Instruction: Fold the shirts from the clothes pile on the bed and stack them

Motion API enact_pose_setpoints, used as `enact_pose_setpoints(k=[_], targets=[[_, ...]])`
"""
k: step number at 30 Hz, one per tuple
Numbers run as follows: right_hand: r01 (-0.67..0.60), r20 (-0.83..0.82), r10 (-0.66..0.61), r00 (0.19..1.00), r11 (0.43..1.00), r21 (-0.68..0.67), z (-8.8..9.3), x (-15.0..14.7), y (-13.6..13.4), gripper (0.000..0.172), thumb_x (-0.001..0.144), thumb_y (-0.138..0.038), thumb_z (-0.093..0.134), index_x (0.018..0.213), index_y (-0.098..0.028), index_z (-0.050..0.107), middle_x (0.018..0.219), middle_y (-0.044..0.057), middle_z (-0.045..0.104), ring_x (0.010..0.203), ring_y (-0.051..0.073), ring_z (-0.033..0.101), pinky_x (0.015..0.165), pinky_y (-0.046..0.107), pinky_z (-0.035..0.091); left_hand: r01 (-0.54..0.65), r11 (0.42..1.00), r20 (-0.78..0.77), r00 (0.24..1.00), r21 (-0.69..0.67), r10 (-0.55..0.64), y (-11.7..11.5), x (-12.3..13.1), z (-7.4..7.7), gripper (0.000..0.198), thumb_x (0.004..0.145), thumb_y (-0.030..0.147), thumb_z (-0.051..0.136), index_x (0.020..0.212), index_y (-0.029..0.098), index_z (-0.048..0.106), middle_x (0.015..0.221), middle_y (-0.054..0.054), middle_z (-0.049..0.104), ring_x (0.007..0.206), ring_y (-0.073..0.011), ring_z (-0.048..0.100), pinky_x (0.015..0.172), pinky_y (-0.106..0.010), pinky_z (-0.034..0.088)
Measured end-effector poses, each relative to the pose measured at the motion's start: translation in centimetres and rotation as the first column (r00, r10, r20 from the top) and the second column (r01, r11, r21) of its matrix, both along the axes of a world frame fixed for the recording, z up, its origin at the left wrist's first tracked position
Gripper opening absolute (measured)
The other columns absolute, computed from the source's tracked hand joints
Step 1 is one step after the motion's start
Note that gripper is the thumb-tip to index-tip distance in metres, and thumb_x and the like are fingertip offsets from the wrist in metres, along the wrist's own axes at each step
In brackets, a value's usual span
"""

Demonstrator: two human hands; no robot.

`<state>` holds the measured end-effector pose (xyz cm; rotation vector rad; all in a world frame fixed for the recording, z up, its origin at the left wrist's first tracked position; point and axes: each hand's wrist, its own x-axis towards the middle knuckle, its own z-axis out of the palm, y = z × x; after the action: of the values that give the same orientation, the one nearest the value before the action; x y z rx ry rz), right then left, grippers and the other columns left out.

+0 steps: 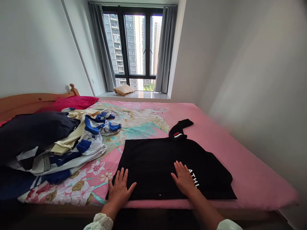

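A black T-shirt (153, 159) with white lettering lies spread flat near the front edge of the bed (240, 159). My left hand (120, 188) rests flat on the shirt's near left corner, fingers stretched out. My right hand (184, 179) lies flat on the shirt further right, fingers spread, just beside the lettering. One black sleeve (179, 129) with a red and white stripe sticks out toward the far side. Neither hand holds anything.
A heap of clothes (72, 143) in white, blue, cream and dark navy sits at the left. A red pillow (72, 102) lies by the wooden headboard (35, 97). A cushion (124, 89) rests on the window ledge. A white wall runs along the right.
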<state>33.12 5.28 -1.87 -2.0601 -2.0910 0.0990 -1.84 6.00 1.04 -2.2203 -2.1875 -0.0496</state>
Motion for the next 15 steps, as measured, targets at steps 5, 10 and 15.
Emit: enact_pose_setpoints(k=[5, 10, 15], targets=[[0.030, -0.019, -0.030, 0.999, 1.000, 0.001, 1.6, -1.7, -0.2, 0.065, 0.092, -0.052, 0.027, 0.143, -0.011, 0.032, 0.150, 0.009, 0.027, 0.140, 0.025, 0.019, 0.114, 0.046, 0.013, 0.129, 0.990, 0.020, 0.991, 0.060, -0.130, -1.1, 1.9, 1.6, 0.068, 0.084, 0.055, 0.036, 0.142, 0.019, 0.030, 0.154, -0.007, 0.017, 0.142, -0.0274, 0.013, 0.110, -0.061, -0.008], [-0.091, -0.036, 0.094, 0.995, 0.993, 0.074, 2.2, -3.9, -0.7, 0.062, 0.093, -0.053, 0.025, 0.145, -0.020, 0.028, 0.152, 0.004, 0.023, 0.141, 0.022, 0.014, 0.114, 0.049, 0.007, 0.392, 0.914, 0.136, 0.905, 0.104, -0.404, -3.5, 5.8, 1.9, 0.060, 0.088, 0.051, 0.034, 0.144, 0.033, 0.022, 0.154, -0.002, 0.018, 0.142, -0.0255, 0.017, 0.111, -0.063, -0.002], [-0.075, -0.012, 0.075, 0.997, 0.997, -0.015, 0.0, -3.7, -1.0, 0.062, 0.091, -0.052, 0.028, 0.142, -0.017, 0.033, 0.151, 0.006, 0.026, 0.140, 0.024, 0.018, 0.114, 0.050, 0.006, 0.420, 0.906, 0.195, 0.886, 0.046, -0.420, -4.2, 5.7, 0.7, 0.059, 0.088, 0.051, 0.036, 0.143, 0.034, 0.023, 0.153, -0.004, 0.022, 0.140, -0.0263, 0.021, 0.110, -0.064, 0.009]])
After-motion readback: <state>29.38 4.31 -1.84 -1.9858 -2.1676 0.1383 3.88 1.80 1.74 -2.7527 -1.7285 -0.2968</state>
